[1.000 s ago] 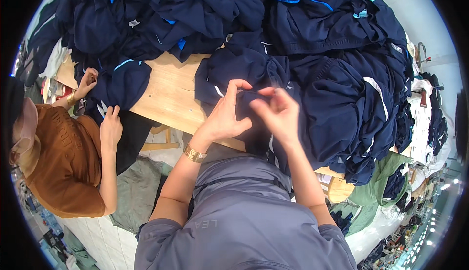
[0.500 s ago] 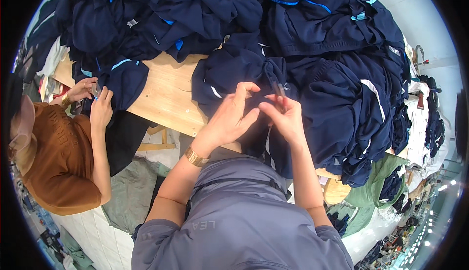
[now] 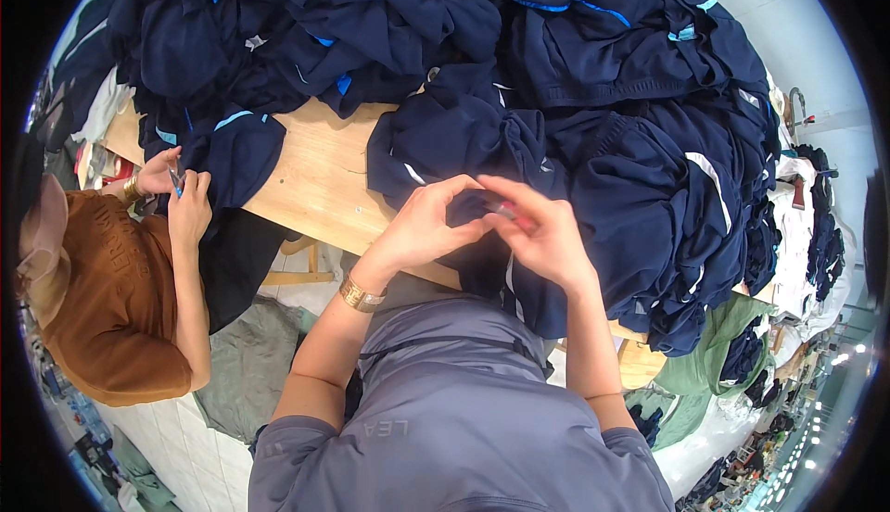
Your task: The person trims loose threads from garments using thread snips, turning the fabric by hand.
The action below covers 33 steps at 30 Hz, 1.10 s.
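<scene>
My left hand [image 3: 426, 227], with a gold bracelet [image 3: 362, 295] at the wrist, has its thumb and forefinger curved apart, and I see nothing held between them. Its fingertips meet my right hand [image 3: 549, 241], whose fingers are closed around small thread snips [image 3: 507, 209]. Of the snips only a red part shows, smeared by motion; the blades are hidden. Both hands are over a dark navy garment [image 3: 464, 137] with white piping, which lies crumpled at the table's near edge.
Heaped navy garments [image 3: 371, 12] with light-blue trim cover the back of the wooden table [image 3: 315, 164]. More are piled at the right [image 3: 640, 197]. At the left, a co-worker in a brown top [image 3: 116, 299] holds blue-handled snips [image 3: 176, 181] over dark cloth.
My right hand has turned inward, and the snips that pointed up beyond its fingers now lie mostly hidden within it. My two hands have come together at the fingertips.
</scene>
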Each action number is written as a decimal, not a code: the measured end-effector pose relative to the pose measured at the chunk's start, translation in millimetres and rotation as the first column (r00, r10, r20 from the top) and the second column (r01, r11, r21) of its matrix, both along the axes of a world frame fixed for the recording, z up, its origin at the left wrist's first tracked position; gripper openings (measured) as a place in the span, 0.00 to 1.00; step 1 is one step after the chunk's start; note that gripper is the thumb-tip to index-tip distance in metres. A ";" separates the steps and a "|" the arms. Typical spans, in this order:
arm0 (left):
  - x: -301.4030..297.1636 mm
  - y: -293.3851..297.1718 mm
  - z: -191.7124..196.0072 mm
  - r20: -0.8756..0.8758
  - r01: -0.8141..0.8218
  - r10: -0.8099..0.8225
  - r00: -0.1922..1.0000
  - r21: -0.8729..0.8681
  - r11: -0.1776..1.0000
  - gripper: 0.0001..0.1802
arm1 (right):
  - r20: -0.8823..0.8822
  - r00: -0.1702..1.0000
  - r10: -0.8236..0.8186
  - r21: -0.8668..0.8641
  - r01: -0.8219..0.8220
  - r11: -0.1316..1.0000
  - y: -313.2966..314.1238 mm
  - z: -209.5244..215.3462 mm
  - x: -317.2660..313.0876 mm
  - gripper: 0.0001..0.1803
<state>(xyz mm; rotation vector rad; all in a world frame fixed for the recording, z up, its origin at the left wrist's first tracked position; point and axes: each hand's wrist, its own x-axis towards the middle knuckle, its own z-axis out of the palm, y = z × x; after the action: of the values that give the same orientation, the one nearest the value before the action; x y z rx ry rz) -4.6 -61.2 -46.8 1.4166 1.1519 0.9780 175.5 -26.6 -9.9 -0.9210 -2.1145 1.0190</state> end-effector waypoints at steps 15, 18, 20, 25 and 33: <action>14.1 -1.3 9.9 -0.066 -0.230 0.262 0.963 0.308 0.923 0.09 | -0.272 0.889 -0.367 -0.621 0.129 0.773 8.3 -3.4 -8.1 0.10; 14.7 1.6 11.8 -0.094 -0.291 0.349 0.932 0.377 0.879 0.07 | -0.234 0.923 -0.305 -0.581 0.118 0.805 12.9 -3.5 -8.4 0.11; 12.5 2.7 11.2 -0.085 -0.342 0.393 0.916 0.349 0.873 0.07 | -0.355 0.840 -0.411 -0.630 0.110 0.769 19.5 -3.8 -7.1 0.12; -2.9 3.2 7.3 -0.057 -0.529 0.540 0.840 0.135 0.838 0.07 | -0.270 0.822 -0.501 -0.272 0.434 0.859 67.9 -7.7 4.9 0.16; -16.2 -16.3 15.1 -0.029 0.092 -0.100 0.995 -0.219 0.971 0.15 | 0.092 0.835 -0.543 0.237 0.511 0.826 84.0 -112.1 -30.2 0.21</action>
<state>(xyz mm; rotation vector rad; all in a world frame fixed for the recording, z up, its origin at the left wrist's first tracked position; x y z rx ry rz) -20.8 -77.5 -31.7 1.3073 1.1702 0.7352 145.3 57.4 -122.0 -1.4138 -1.8654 0.4459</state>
